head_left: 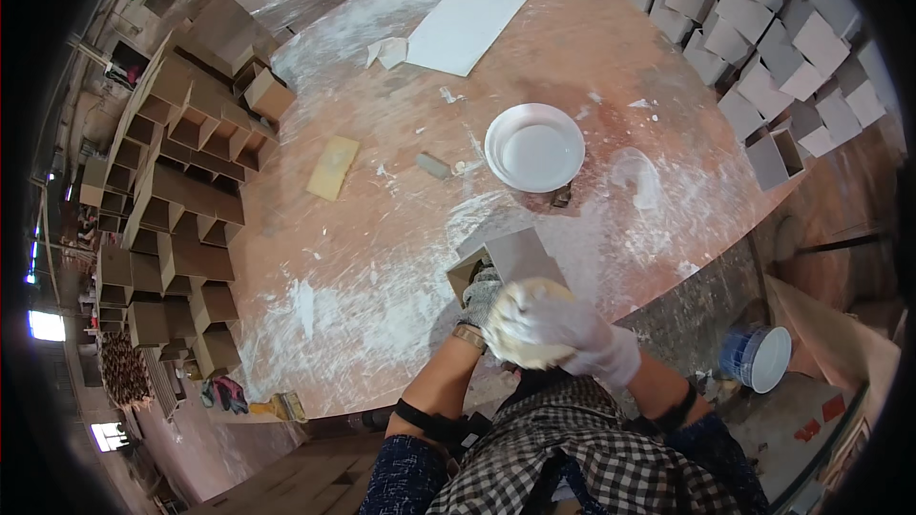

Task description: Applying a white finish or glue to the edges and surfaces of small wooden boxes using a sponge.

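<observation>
My left hand [482, 298], in a grey knitted glove, reaches into the open end of a small box [527, 256] and holds it near the table's front edge. The box has a grey top face and a brown inside; its near part is hidden. My right hand [563, 319], in a white glove, grips a round cream-coloured pad, apparently a sponge [534, 359], beside the box and in front of my left wrist. Motion blurs this hand, and I cannot tell whether the pad touches the box. Beyond the box stands a white bowl [535, 148].
Brown open boxes [181, 195] are stacked along the left edge, grey ones [763, 38] at the far right. The white-smeared table [382, 229] bears a yellow sponge [333, 168], a grey block [434, 166] and a white sheet [468, 24]. A blue bucket [754, 358] stands at lower right.
</observation>
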Available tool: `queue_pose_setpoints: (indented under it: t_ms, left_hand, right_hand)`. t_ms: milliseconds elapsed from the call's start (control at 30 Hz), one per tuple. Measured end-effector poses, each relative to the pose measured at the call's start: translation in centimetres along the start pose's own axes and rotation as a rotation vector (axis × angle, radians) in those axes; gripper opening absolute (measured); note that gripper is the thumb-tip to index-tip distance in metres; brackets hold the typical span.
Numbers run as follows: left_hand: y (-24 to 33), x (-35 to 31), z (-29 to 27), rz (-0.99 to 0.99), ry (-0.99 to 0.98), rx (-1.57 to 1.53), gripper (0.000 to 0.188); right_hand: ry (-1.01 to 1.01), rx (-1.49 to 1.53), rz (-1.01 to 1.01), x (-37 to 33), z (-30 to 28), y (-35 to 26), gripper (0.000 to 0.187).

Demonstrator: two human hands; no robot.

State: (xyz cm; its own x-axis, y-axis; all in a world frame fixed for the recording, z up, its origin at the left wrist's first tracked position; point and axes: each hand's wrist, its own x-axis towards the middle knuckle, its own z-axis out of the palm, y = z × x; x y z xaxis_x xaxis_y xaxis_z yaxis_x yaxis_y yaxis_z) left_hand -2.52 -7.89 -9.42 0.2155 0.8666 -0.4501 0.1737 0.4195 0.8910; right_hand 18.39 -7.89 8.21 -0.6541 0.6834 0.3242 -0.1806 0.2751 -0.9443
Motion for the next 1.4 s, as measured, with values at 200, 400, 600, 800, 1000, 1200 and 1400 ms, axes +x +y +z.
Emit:
queue_pose_setpoints:
  t_ms: [200, 400, 600, 800, 1000, 1200, 1400]
  left_hand:
    - [10.0, 1.4, 5.1, 0.181, 0.166, 1.212, 0.025]
    - [11.9, 2.3, 6.2, 0.338, 0.018, 1.367, 0.020]
    - [10.8, 1.8, 4.8, 0.631, 0.012, 1.353, 0.018]
    - [10.9, 1.5, 4.9, 0.541, 0.041, 1.258, 0.020]
    - [10.7, 1.8, 4.7, 0.581, -0.012, 1.283, 0.025]
    - [10.1, 1.4, 4.4, 0.550, 0.021, 1.307, 0.023]
    - [12.6, 1.7, 5.3, 0.275, -0.102, 1.303, 0.026]
  right_hand:
    - [0.344, 0.533, 0.369, -11.6, -5.3, 0.5, 0.051]
    - [0.653, 0.028, 0.286, -7.7, -6.5, 0.0, 0.050]
    - [0.274, -0.932, 0.137, -2.3, -7.2, 0.1, 0.047]
    - [0.169, -1.257, 0.098, -1.4, -5.4, 1.3, 0.035]
    - [0.181, -0.239, 0.588, -6.0, -3.8, -2.0, 0.037]
    - [0.056, -1.258, 0.096, -1.0, -5.5, -3.7, 0.039]
    - [0.145, -1.328, 0.016, 0.4, -5.3, -0.7, 0.036]
